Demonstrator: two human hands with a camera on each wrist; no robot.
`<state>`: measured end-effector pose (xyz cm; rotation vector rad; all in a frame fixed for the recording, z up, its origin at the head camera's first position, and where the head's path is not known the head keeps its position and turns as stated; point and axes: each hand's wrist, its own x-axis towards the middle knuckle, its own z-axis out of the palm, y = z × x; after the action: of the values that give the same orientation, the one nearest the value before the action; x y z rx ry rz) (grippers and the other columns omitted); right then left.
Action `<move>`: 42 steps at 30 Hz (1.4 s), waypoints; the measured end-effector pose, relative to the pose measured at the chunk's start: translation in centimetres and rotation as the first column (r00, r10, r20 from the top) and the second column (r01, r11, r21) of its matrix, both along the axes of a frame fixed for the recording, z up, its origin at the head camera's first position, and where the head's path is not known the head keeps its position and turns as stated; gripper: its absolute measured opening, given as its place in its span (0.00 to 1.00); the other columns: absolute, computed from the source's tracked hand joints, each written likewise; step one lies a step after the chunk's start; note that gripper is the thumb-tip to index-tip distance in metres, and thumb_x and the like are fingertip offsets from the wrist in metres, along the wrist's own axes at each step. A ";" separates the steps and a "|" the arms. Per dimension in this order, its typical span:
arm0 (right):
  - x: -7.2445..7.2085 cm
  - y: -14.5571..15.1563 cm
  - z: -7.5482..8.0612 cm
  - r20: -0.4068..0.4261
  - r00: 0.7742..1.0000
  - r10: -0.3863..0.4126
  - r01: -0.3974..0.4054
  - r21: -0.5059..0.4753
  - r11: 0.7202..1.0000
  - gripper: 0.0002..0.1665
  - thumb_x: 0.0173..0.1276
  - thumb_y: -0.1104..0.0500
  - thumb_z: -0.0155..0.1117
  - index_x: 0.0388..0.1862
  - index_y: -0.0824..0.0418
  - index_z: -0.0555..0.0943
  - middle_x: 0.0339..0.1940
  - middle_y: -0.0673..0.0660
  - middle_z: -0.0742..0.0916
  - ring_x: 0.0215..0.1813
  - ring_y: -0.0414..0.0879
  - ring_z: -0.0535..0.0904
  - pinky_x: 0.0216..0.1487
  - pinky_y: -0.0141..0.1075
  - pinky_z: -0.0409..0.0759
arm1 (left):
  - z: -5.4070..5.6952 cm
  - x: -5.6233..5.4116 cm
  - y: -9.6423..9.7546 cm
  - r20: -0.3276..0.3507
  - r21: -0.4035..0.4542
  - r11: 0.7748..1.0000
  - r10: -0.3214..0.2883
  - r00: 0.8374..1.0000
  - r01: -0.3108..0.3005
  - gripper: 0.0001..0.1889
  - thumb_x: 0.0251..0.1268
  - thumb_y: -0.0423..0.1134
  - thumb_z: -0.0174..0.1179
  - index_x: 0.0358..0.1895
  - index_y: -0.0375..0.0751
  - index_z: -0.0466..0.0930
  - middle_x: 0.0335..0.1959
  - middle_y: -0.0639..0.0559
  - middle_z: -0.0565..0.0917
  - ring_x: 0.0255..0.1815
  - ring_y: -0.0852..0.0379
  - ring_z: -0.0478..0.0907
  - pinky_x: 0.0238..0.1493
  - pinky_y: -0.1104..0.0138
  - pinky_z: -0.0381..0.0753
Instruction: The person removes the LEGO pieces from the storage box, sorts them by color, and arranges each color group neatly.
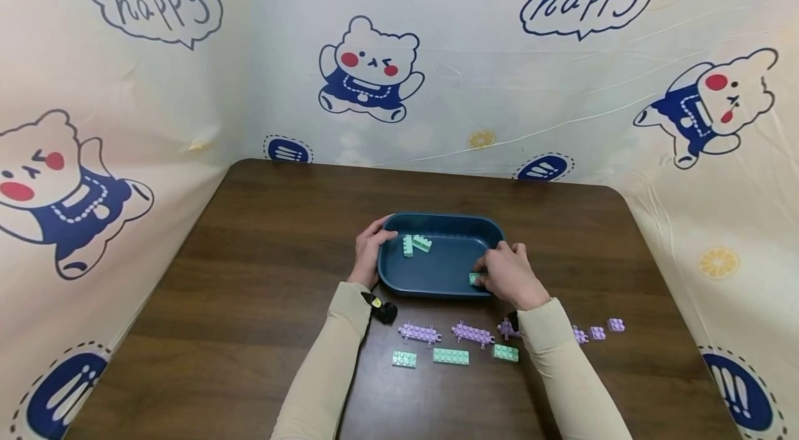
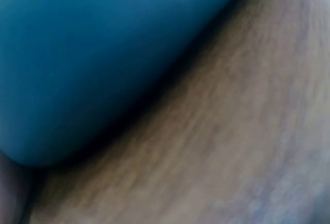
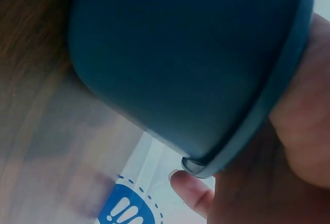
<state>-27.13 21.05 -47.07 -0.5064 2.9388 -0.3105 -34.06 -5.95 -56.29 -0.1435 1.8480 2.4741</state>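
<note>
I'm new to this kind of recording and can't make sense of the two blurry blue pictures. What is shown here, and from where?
No machine here: a person works with bare hands. The wide picture comes from a camera on the head, looking down at a brown table. The two blurry ones come from cameras on the wrists, so close that the blue tray fills them: its outer wall from the left wrist, its wall and rim from the right.

The left hand grips the tray's left rim. The right hand pinches a green brick inside the tray, where two more green bricks lie. Nearer the person lie purple bricks and green ones.
</note>
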 end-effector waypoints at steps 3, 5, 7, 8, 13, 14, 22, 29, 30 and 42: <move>-0.1 -0.1 -0.3 -0.006 1.000 -0.006 0.006 0.008 1.000 0.09 0.59 0.54 0.73 0.38 0.55 0.90 0.38 0.51 0.88 0.47 0.53 0.71 0.53 0.57 0.59 | 0.0 0.0 0.0 -0.001 -0.001 1.000 -0.002 1.000 0.002 0.20 0.57 0.40 0.64 0.56 0.48 0.83 0.58 0.50 0.79 0.58 0.51 0.74 0.61 0.55 0.70; -0.2 -0.1 -0.4 -0.007 1.000 -0.011 0.011 0.015 1.000 0.10 0.60 0.53 0.72 0.38 0.55 0.90 0.38 0.51 0.88 0.47 0.54 0.71 0.54 0.57 0.59 | 0.1 0.1 0.0 -0.002 0.000 1.000 -0.002 1.000 0.002 0.20 0.57 0.40 0.64 0.56 0.48 0.83 0.58 0.50 0.79 0.58 0.51 0.74 0.61 0.55 0.70; -0.2 -0.1 -0.5 -0.002 1.000 -0.014 0.014 0.013 1.000 0.10 0.60 0.53 0.72 0.39 0.55 0.89 0.38 0.52 0.88 0.48 0.54 0.71 0.54 0.57 0.58 | 0.1 0.1 0.0 -0.003 0.000 1.000 -0.001 1.000 0.001 0.20 0.57 0.39 0.64 0.55 0.48 0.83 0.58 0.50 0.80 0.58 0.51 0.74 0.61 0.55 0.70; -0.2 -0.1 -0.5 0.000 1.000 -0.016 0.016 0.014 1.000 0.10 0.61 0.53 0.72 0.39 0.55 0.89 0.39 0.52 0.88 0.48 0.54 0.71 0.55 0.58 0.58 | 0.1 0.1 0.0 -0.004 -0.003 1.000 0.000 1.000 0.000 0.20 0.57 0.40 0.64 0.55 0.48 0.83 0.58 0.50 0.80 0.58 0.51 0.74 0.61 0.55 0.70; -0.3 -0.1 -0.7 -0.015 1.000 -0.010 0.010 0.007 1.000 0.10 0.60 0.52 0.72 0.39 0.54 0.89 0.38 0.52 0.88 0.47 0.54 0.71 0.55 0.58 0.58 | 0.2 0.0 0.0 -0.005 -0.008 1.000 0.003 1.000 -0.003 0.20 0.56 0.39 0.64 0.55 0.48 0.83 0.57 0.51 0.80 0.58 0.52 0.74 0.60 0.56 0.71; -0.3 -0.1 -0.7 -0.020 1.000 -0.009 0.010 0.007 1.000 0.10 0.60 0.52 0.73 0.39 0.54 0.89 0.37 0.51 0.88 0.46 0.53 0.71 0.55 0.58 0.58 | 0.2 0.0 0.0 -0.003 -0.010 1.000 0.004 1.000 -0.004 0.20 0.56 0.39 0.64 0.55 0.49 0.83 0.57 0.52 0.80 0.58 0.52 0.74 0.61 0.56 0.71; -0.4 -0.4 -0.7 -0.003 1.000 -0.027 0.027 -0.015 1.000 0.14 0.56 0.52 0.76 0.39 0.57 0.89 0.37 0.52 0.88 0.44 0.52 0.70 0.55 0.58 0.56 | 0.1 0.0 0.0 -0.004 -0.005 1.000 0.018 1.000 -0.018 0.20 0.56 0.38 0.64 0.55 0.47 0.83 0.57 0.51 0.80 0.58 0.52 0.74 0.62 0.55 0.69; -0.3 -0.3 -0.6 0.012 0.999 -0.036 0.036 -0.060 0.998 0.12 0.54 0.53 0.77 0.34 0.57 0.85 0.29 0.50 0.84 0.43 0.53 0.69 0.57 0.60 0.54 | 0.1 0.0 0.1 0.001 -0.001 1.000 0.013 1.000 -0.013 0.20 0.57 0.38 0.64 0.55 0.47 0.83 0.58 0.51 0.80 0.58 0.51 0.74 0.62 0.55 0.69; -0.3 -0.2 -0.6 0.012 0.999 -0.038 0.038 -0.072 0.997 0.12 0.54 0.54 0.77 0.34 0.57 0.84 0.28 0.50 0.83 0.42 0.52 0.70 0.58 0.60 0.53 | 0.1 0.0 0.2 0.002 -0.003 1.000 0.013 1.000 -0.013 0.20 0.57 0.38 0.64 0.55 0.47 0.83 0.58 0.51 0.80 0.58 0.51 0.74 0.62 0.55 0.70; -0.2 -0.1 -0.9 -0.021 0.997 -0.071 0.066 -0.171 0.983 0.23 0.52 0.52 0.78 0.44 0.61 0.82 0.33 0.51 0.84 0.41 0.51 0.73 0.60 0.59 0.51 | 0.2 0.1 0.2 -0.003 0.000 1.000 0.020 1.000 -0.020 0.20 0.56 0.39 0.64 0.54 0.48 0.84 0.57 0.51 0.80 0.58 0.52 0.75 0.61 0.56 0.70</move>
<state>-27.30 20.99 -47.98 -0.4337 2.9756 -0.5709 -34.00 -5.74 -56.07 -0.1591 1.8573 2.4881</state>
